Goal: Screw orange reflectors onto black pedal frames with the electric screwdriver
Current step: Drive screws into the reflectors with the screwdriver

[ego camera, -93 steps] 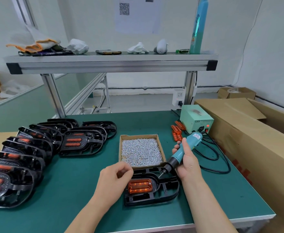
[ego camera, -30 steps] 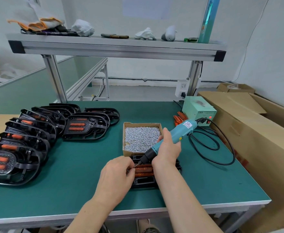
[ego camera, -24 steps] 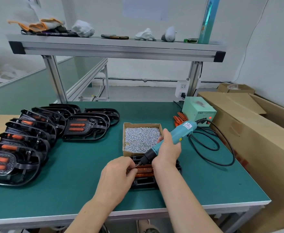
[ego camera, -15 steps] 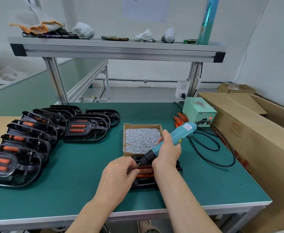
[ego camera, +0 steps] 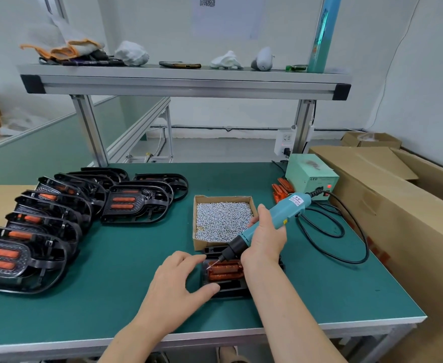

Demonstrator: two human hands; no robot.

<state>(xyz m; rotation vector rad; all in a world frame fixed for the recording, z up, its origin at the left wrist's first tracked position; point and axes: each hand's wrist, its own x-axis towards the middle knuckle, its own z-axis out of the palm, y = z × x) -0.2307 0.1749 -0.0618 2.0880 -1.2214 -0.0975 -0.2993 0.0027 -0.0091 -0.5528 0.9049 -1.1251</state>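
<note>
The left hand (ego camera: 173, 284) is spread wide. Its fingers (ego camera: 189, 258) reach to the far left corner of the one black pedal frame (ego camera: 232, 291) being worked on, and its thumb (ego camera: 207, 290) lies against that frame's near left edge, so the frame's left end sits inside the span without being wrapped. The right hand (ego camera: 263, 243) is curled tightly round the one electric screwdriver (ego camera: 280, 217). The tool slants down to the left, with its bit tip on the left end of the single orange reflector (ego camera: 225, 271) seated in the frame, just right of the left fingertips. This frame lies flat on the green table (ego camera: 126, 258), touching or just short of the near wall of the screw box (ego camera: 209, 245), an open cardboard tray heaped with small silver screws. Well to the left of the screw box, a batch of fitted pedals (ego camera: 134, 205) overlaps in rows. At least eight show, but the overlap hides the exact count. Right of the box and slightly behind it lie about three loose reflectors (ego camera: 280, 189). Just beyond them is one pale green power unit (ego camera: 310, 176), whose black cable (ego camera: 356, 247) loops over the table to the screwdriver. Farther right of the box, one large cardboard carton (ego camera: 403, 218) stands against the table edge.
</note>
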